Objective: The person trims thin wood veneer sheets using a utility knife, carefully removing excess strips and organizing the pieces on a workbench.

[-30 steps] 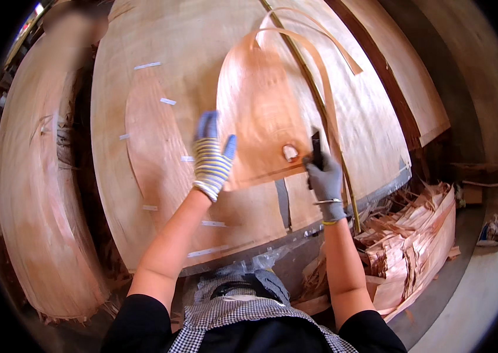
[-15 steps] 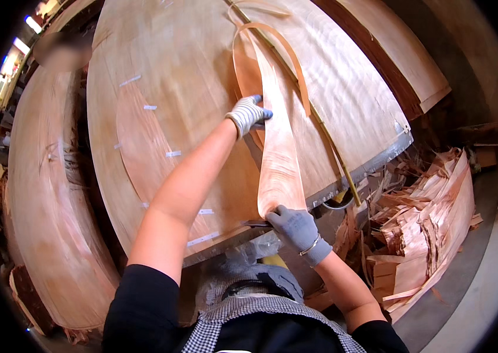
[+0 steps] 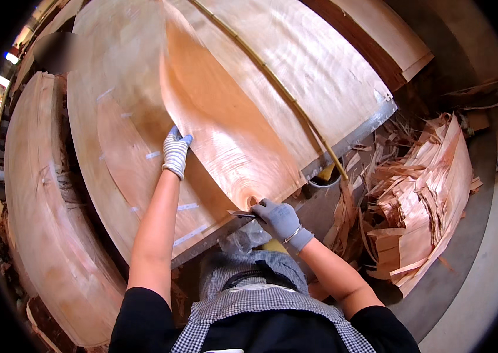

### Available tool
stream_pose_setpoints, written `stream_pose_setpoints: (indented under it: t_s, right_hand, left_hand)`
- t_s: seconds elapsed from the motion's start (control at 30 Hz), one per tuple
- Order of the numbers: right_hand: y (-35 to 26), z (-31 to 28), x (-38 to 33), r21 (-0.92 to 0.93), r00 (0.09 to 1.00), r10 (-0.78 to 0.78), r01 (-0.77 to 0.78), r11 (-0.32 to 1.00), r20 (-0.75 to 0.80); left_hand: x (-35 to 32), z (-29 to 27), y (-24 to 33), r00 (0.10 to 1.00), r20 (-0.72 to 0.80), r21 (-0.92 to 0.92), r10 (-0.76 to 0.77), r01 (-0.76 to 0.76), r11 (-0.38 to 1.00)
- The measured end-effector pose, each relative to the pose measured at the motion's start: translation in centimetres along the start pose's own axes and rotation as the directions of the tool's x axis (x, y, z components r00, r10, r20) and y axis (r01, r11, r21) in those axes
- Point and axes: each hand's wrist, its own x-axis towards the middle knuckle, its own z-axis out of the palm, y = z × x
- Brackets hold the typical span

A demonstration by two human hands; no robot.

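A thin wood veneer sheet lies partly lifted and bowed over a stack of larger veneer. My left hand, in a striped glove with blue fingertips, pinches the sheet's left edge, thumb toward its face; some fingers are hidden. At the sheet's near end, beside a dark knot or hole, is my right hand in a grey glove. Its fingers close round a small knife, whose thin blade points left past the stack's near edge. The right fingertips are close to the sheet; whether they grip it I cannot tell.
A bamboo stick lies slantwise over the stack. White tape strips edge a darker veneer section on the left. Another veneer stack stands farther left. Torn veneer scraps are heaped at right. A plastic bag hangs below the near edge.
My left hand has moved left and nearer me, and the veneer, earlier narrow and curled, is now spread wide. The curled strip is out of sight. My right hand has shifted slightly left with the knife.
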Motion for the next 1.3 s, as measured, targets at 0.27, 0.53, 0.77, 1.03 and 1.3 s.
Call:
stream_pose_setpoints:
  t_s: [0.27, 0.53, 0.77, 1.03, 1.3]
  right_hand:
    - [5.2, -1.2, -1.6, 0.359, 0.743, 0.507, -0.373, 0.856, -0.437]
    - [6.8, 3.6, -0.7, 0.643, 0.658, 0.737, -0.5, 0.579, -0.152]
    - [1.4, 3.0, 0.2, 0.463, 0.775, 0.534, -0.356, 0.812, -0.339]
    - [7.6, 7.0, 1.3, 0.762, 0.608, 0.776, -0.421, 0.493, -0.166]
    - [7.1, 5.9, 1.7, 0.715, 0.593, 0.788, -0.48, 0.509, -0.163]
  left_hand:
    - [-0.7, -3.9, -2.3, 0.982, -0.187, 0.214, 0.006, 0.035, 0.976]
    - [-0.5, -3.3, -0.9, 0.975, -0.203, 0.518, 0.085, 0.033, 0.855]
    - [-1.6, -0.8, 2.0, 0.874, -0.14, 0.894, 0.464, -0.09, 0.439]
    - [-4.9, 6.0, -1.3, 0.756, 0.606, 0.784, 0.249, -0.62, -0.027]
    - [-3.8, 5.2, -1.2, 0.711, 0.661, 0.738, 0.242, -0.673, -0.038]
